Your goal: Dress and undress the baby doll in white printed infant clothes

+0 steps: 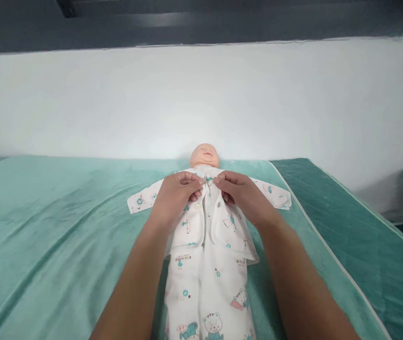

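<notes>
Free room over blanket (53,236), wall (201,94) behind doll (205,155)

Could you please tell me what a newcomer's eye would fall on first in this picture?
Probably the doll lying face up at the centre, its head near the white wall and its printed jacket laid with both sleeves spread out. Next come the left hand and right hand, on either side of the chest, pinching the jacket's front edges. Beneath, a pale green cloth fills much of the view.

Soft light brightens the white wall (201,99), its lower right shadowed.
</notes>
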Action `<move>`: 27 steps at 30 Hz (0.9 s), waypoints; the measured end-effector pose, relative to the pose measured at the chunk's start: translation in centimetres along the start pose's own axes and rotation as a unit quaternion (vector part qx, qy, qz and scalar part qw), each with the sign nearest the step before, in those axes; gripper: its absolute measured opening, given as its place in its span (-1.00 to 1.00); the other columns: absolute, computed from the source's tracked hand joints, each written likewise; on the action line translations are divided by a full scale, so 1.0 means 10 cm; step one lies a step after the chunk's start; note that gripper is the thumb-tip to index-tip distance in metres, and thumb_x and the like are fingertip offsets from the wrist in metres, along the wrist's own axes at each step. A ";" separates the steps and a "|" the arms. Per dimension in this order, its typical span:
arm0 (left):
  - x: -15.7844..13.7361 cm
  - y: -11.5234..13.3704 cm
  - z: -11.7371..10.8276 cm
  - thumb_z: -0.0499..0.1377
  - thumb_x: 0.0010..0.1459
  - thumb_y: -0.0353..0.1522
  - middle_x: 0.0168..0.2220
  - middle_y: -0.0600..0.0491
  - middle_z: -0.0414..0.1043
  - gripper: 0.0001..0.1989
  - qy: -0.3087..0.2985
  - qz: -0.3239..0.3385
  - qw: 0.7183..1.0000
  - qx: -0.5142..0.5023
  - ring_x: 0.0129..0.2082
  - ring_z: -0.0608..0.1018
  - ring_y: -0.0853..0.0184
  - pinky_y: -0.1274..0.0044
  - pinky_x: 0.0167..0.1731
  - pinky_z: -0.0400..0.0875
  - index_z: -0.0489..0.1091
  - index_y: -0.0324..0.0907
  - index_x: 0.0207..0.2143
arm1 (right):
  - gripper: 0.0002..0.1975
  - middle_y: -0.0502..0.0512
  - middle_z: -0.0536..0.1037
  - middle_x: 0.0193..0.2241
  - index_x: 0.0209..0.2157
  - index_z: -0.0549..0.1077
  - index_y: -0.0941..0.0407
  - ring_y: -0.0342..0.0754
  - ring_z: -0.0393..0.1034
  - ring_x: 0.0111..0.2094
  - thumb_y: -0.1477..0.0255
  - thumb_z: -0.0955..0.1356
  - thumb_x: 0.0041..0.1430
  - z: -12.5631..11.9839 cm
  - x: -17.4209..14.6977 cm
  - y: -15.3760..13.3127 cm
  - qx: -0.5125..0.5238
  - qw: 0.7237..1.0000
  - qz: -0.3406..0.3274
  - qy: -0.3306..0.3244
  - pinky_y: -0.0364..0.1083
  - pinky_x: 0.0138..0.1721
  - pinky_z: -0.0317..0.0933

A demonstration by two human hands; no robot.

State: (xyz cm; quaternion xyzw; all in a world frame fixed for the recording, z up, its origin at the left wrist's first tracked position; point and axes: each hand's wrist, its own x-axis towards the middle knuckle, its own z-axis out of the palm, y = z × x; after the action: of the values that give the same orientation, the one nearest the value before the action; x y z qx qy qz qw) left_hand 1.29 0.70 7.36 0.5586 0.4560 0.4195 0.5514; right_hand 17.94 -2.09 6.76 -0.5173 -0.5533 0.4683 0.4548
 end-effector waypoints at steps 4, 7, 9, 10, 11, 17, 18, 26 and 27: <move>-0.03 0.03 0.08 0.31 -0.03 -0.33 -0.53 0.07 0.42 -0.85 -0.001 0.003 0.998 -0.069 -0.52 0.44 0.44 0.55 -0.41 0.37 0.45 -0.22 -0.43 | -0.70 -0.13 0.22 -0.66 -0.52 0.34 0.09 -0.23 0.03 -0.63 0.17 0.37 0.11 0.10 0.01 0.01 0.061 0.998 -0.007 0.001 -0.16 -0.59 -0.10; -0.04 0.04 0.10 0.31 -0.01 -0.32 -0.54 0.08 0.42 -0.85 -0.003 0.007 0.998 -0.070 -0.53 0.45 0.44 0.53 -0.39 0.39 0.45 -0.22 -0.43 | -0.69 -0.12 0.27 -0.66 -0.51 0.38 0.11 -0.24 0.06 -0.64 0.16 0.39 0.08 0.10 0.03 0.04 0.090 0.996 -0.002 -0.015 -0.18 -0.61 -0.09; -0.04 0.03 0.09 0.31 0.00 -0.30 -0.54 0.08 0.43 -0.83 -0.011 0.004 0.998 -0.065 -0.54 0.46 0.44 0.53 -0.41 0.39 0.46 -0.22 -0.42 | -0.69 -0.09 0.33 -0.64 -0.51 0.40 0.12 -0.24 0.11 -0.63 0.16 0.40 0.07 0.08 0.04 0.07 0.104 0.994 0.003 -0.023 -0.18 -0.60 -0.05; -0.04 0.03 0.08 0.32 0.00 -0.30 -0.54 0.08 0.43 -0.83 -0.017 0.001 0.998 -0.065 -0.54 0.46 0.44 0.54 -0.42 0.38 0.46 -0.22 -0.41 | -0.70 -0.08 0.36 -0.63 -0.52 0.41 0.12 -0.24 0.13 -0.62 0.17 0.40 0.08 0.06 0.04 0.08 0.106 0.994 0.005 -0.026 -0.18 -0.60 -0.03; -0.03 0.03 0.07 0.32 0.00 -0.30 -0.55 0.09 0.43 -0.83 -0.023 -0.001 0.998 -0.065 -0.54 0.46 0.45 0.55 -0.43 0.37 0.46 -0.22 -0.41 | -0.70 -0.07 0.38 -0.61 -0.52 0.41 0.12 -0.24 0.16 -0.62 0.19 0.40 0.08 0.05 0.05 0.09 0.106 0.994 0.007 -0.029 -0.19 -0.59 -0.01; 0.00 0.00 0.03 0.31 0.01 -0.29 -0.57 0.09 0.42 -0.83 -0.033 -0.009 0.998 -0.050 -0.55 0.44 0.45 0.58 -0.50 0.30 0.46 -0.23 -0.42 | -0.68 -0.06 0.39 -0.61 -0.54 0.41 0.13 -0.24 0.18 -0.62 0.20 0.37 0.13 0.03 0.05 0.10 0.094 0.995 0.007 -0.036 -0.18 -0.57 0.04; 0.00 0.00 0.04 0.31 0.01 -0.28 -0.57 0.09 0.42 -0.81 -0.033 -0.010 0.998 -0.048 -0.55 0.44 0.45 0.58 -0.50 0.30 0.46 -0.22 -0.43 | -0.68 -0.05 0.39 -0.61 -0.54 0.41 0.13 -0.24 0.19 -0.61 0.20 0.37 0.13 0.03 0.04 0.10 0.088 0.995 0.005 -0.040 -0.18 -0.57 0.04; 0.02 -0.02 0.04 0.29 0.05 -0.27 -0.54 0.09 0.41 -0.80 -0.054 -0.006 0.998 -0.034 -0.56 0.45 0.45 0.58 -0.51 0.31 0.42 -0.22 -0.42 | -0.71 -0.06 0.38 -0.63 -0.52 0.38 0.13 -0.24 0.21 -0.63 0.24 0.33 0.17 0.02 0.05 0.08 0.055 0.998 0.006 -0.039 -0.19 -0.58 0.09; 0.02 -0.02 0.04 0.27 0.07 -0.29 -0.53 0.09 0.41 -0.82 -0.059 -0.004 0.998 -0.031 -0.55 0.45 0.46 0.58 -0.51 0.32 0.41 -0.23 -0.41 | -0.73 -0.06 0.38 -0.64 -0.50 0.39 0.13 -0.24 0.22 -0.63 0.25 0.33 0.18 0.01 0.05 0.09 0.052 0.998 0.007 -0.038 -0.19 -0.57 0.11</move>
State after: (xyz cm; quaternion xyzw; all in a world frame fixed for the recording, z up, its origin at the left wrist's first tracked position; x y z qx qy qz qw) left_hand 1.69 0.79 7.11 0.5629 0.4119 0.3974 0.5963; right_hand 17.92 -1.59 5.88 -0.4786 -0.5414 0.5187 0.4570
